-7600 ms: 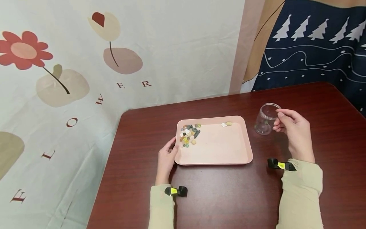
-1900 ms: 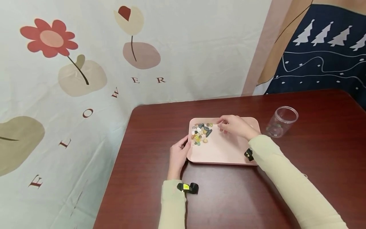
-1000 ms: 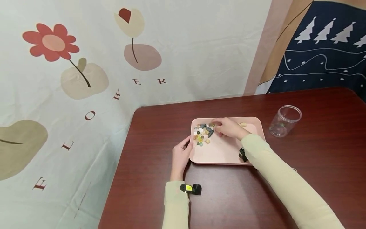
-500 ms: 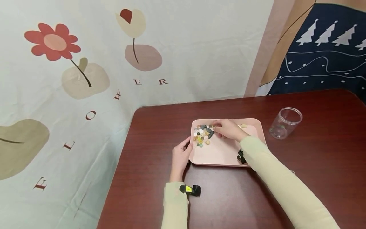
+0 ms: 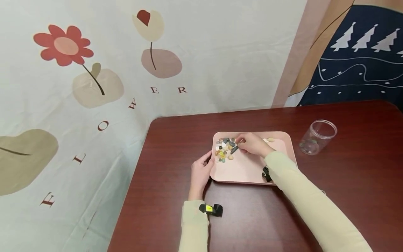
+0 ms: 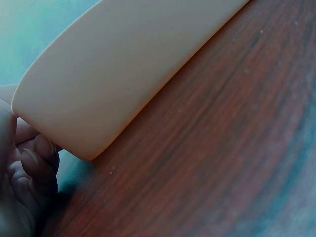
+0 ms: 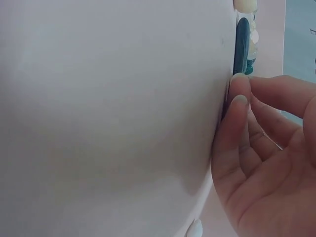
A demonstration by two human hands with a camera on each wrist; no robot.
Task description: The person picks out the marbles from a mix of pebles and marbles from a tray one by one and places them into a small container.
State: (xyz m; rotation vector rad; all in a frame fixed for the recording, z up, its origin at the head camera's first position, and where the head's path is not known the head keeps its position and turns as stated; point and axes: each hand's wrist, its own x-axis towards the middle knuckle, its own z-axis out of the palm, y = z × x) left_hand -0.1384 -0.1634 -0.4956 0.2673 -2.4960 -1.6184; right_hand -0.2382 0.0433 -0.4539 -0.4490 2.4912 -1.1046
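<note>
My left hand (image 5: 200, 171) grips the left edge of the pink tray (image 5: 248, 171), thumb at the rim; in the left wrist view its fingers (image 6: 37, 163) curl beneath the tray's corner. Small mixed stones (image 5: 224, 148) lie along the tray's left side. My right hand (image 5: 253, 144) reaches over the tray, its fingertips among the upper stones, close to a long dark stone (image 5: 234, 150). In the right wrist view the fingertips meet at the end of that dark stone (image 7: 241, 47); I cannot tell whether they pinch a stone.
A clear jar (image 5: 318, 137) with a few greenish pieces at its bottom stands right of the tray on the dark red table (image 5: 176, 140). A pale yellow stone (image 5: 270, 140) lies near the tray's upper right. A printed cloth (image 5: 220, 52) hangs behind.
My right hand has left the jar, crossed leftward over the tray and settled at the stones, shifting only slightly in the last second. The left hand keeps its hold on the tray.
</note>
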